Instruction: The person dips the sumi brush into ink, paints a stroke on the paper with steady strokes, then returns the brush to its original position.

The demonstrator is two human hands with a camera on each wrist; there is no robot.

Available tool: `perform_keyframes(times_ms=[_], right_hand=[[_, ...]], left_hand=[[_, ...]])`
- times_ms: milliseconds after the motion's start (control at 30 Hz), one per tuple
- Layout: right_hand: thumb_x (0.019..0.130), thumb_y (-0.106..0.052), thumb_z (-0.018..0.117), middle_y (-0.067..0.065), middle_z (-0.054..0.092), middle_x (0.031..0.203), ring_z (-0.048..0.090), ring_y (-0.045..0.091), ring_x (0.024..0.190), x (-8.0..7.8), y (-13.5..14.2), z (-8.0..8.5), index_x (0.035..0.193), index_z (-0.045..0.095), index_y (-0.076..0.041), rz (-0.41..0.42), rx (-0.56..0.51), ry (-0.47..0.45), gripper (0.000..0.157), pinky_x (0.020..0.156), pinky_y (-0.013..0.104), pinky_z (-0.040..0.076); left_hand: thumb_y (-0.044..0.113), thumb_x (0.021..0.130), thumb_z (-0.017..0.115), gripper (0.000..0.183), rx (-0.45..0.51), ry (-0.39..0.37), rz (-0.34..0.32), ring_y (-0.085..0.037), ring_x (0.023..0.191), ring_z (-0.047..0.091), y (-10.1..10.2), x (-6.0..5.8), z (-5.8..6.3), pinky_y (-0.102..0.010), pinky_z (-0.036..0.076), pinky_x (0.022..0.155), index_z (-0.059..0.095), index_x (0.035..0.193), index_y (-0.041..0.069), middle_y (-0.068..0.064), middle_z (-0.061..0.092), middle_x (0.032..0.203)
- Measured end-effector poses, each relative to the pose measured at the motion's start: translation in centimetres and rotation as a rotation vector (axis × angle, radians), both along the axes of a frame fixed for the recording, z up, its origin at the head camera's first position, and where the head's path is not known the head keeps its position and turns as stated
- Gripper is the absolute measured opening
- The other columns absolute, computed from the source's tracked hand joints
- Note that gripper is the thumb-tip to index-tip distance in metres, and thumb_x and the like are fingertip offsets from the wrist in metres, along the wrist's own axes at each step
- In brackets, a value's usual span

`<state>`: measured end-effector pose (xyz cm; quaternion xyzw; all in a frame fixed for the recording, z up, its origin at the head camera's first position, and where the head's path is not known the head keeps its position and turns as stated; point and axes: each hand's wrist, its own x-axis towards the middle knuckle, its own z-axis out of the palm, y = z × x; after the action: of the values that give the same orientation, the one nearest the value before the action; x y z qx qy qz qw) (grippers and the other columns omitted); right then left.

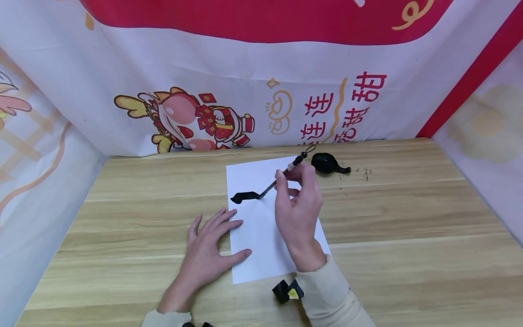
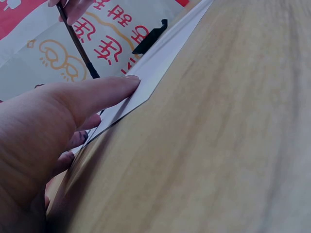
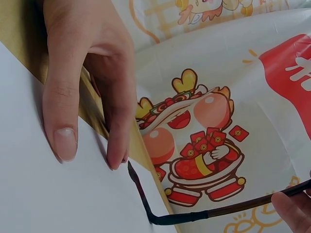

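Observation:
My right hand (image 1: 298,213) pinches a calligraphy brush (image 1: 269,187) by its dark handle. A cord loop tops the handle, and the brush leans up and to the right. Its dark tip (image 3: 165,219) meets the right end of a thick black ink stroke (image 1: 247,196) on a white sheet of paper (image 1: 261,245). My left hand (image 1: 208,252) lies with fingers spread at the sheet's left edge, thumb and fingertips resting on the paper. In the left wrist view the left thumb (image 2: 112,90) lies along the paper near its corner.
A black rounded dish with a spout-like end (image 1: 325,163) stands beyond the sheet at the right, with small dark marks on the wood beside it. The wooden table (image 1: 408,254) meets a printed cloth backdrop (image 1: 163,54) at the back and sides.

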<state>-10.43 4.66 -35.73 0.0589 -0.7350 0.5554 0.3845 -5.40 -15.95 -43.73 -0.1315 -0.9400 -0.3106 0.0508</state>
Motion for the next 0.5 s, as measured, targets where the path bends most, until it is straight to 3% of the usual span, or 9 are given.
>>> perform_keyframes(times_ms=[500], right_hand=[[0.103, -0.008, 0.070, 0.017, 0.068, 0.099, 0.076, 0.024, 0.087, -0.11, 0.60, 0.16, 0.113, 0.060, 0.003, -0.029, 0.001, 0.000, 0.018, 0.069, 0.015, 0.063]], left_hand=[[0.054, 0.079, 0.091, 0.067, -0.006, 0.003, -0.004, -0.029, 0.159, 0.043, -0.05, -0.02, -0.09, -0.069, 0.007, 0.132, 0.073, 0.137, 0.027, 0.004, 0.056, 0.163]])
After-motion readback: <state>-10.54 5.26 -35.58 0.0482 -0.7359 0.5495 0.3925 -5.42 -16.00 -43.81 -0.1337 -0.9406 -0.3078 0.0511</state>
